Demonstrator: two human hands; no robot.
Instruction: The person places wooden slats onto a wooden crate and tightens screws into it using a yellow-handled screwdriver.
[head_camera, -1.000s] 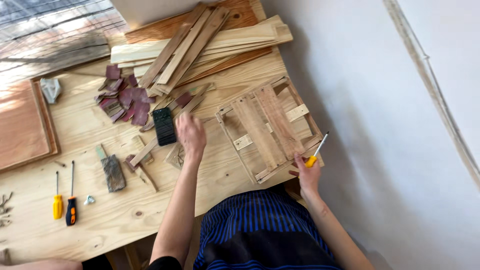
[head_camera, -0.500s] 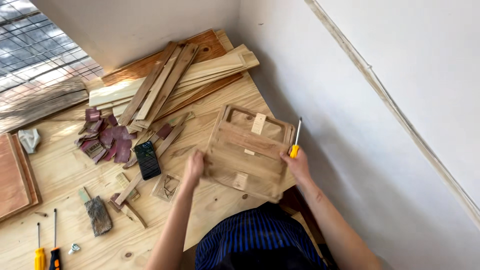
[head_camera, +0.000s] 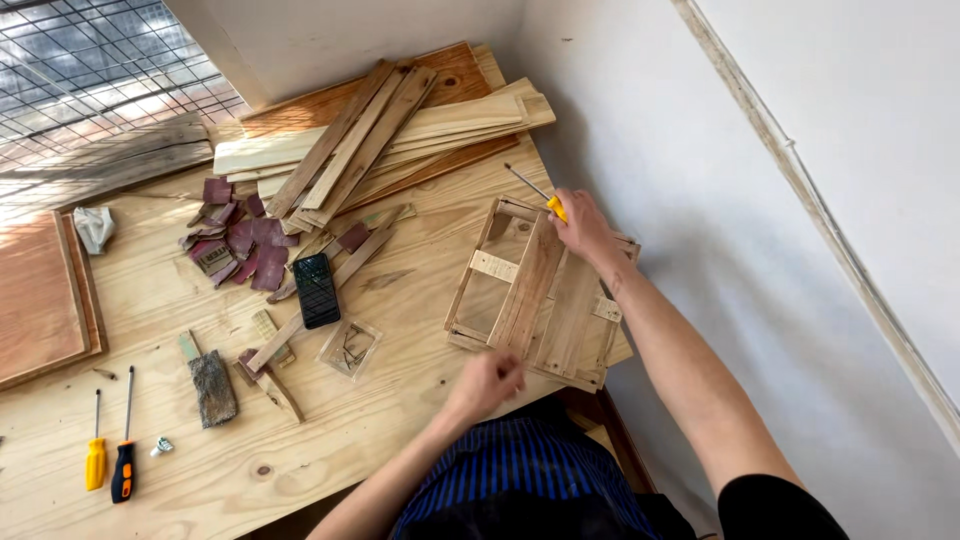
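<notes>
Pinching screwdriver (head_camera: 545, 200) w/ right hand (head_camera: 583, 226) over wooden frame (head_camera: 535, 292); left hand (head_camera: 487, 382) curling loosely near its front edge. Looking light, stiff; gripping by outer rails.

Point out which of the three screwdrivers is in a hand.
The yellow-handled screwdriver in the right hand, over the wooden frame. The other two screwdrivers lie untouched, side by side at the table's left edge.

Single head view, steeply down onto workbench (head_camera: 330, 440)
</notes>
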